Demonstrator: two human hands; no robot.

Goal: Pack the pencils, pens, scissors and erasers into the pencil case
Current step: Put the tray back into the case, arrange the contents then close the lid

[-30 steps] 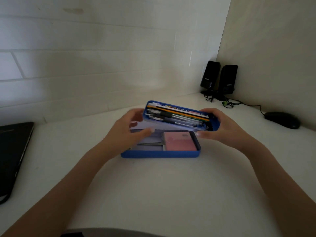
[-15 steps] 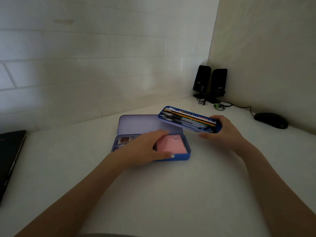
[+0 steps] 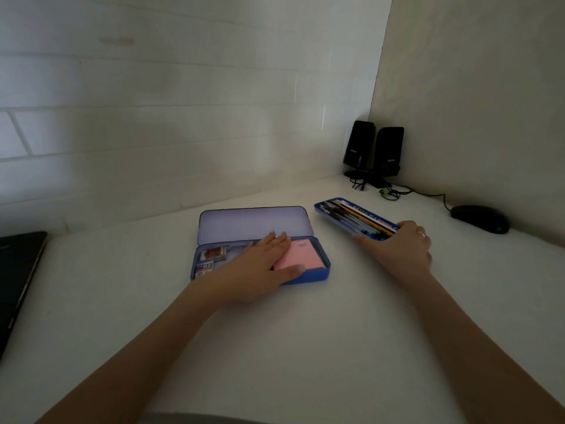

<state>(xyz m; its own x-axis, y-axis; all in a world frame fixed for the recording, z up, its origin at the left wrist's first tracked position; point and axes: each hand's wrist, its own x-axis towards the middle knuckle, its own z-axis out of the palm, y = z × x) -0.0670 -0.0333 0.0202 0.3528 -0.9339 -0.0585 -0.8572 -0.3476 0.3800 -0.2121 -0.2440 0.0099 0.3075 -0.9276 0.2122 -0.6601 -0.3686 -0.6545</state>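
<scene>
left hand (image 3: pixel 260 264) flat, right hand (image 3: pixel 400 247) curled

White desk (image 3: pixel 290 347) with pencil case (image 3: pixel 318 272), tray (image 3: pixel 321 207), speakers (image 3: pixel 374 151), mouse (image 3: pixel 480 218), laptop (image 3: pixel 18 270)

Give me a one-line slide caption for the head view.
Left hand rests in open pencil case; right hand holds pen tray.

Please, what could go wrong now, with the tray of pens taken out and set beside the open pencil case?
1. The tray lies near the speaker cables; sliding it may snag them.
2. The left hand covers part of the pencil case, so refitting the tray could catch fingers.
3. If the right hand tilts the tray, pens may roll out.
</scene>
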